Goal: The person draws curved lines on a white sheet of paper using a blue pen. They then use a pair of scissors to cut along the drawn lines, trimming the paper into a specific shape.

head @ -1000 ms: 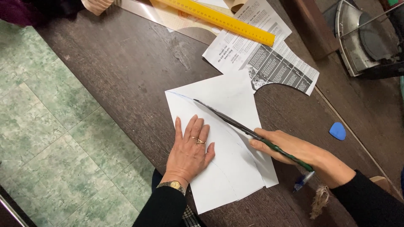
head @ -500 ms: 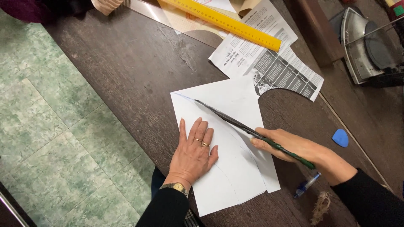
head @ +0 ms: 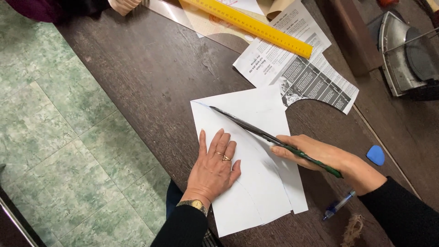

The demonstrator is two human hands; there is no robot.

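Head view looks down on a dark wooden table [head: 137,77] where a white sheet of paper [head: 256,183] lies near the person's edge. The left hand [head: 214,170] rests flat on the sheet with fingers spread and nothing grasped, pinning the paper down. The right hand [head: 327,158] is clenched around the green handles of long dark scissors [head: 256,130], whose blades run up and left across the sheet toward its far corner, along a faint curved pencil line.

To cut well here, I'd judge the flat hand should stay close beside the blades — near enough to stop the paper lifting, clear of the edge itself. Long, steady closes suit a gentle curve better than short snips, and turning the sheet rather than the wrist would keep the cut on the line. The risk, as it looks, is the loose flap on the right sliding under the scissors.

Further off lie a printed leaflet [head: 315,77] with a curved piece cut out, a yellow ruler [head: 256,27] across it, a blue piece of chalk [head: 376,154] and a blue pen [head: 338,206] near the right wrist. Another person's hand [head: 122,5] shows at the top edge.
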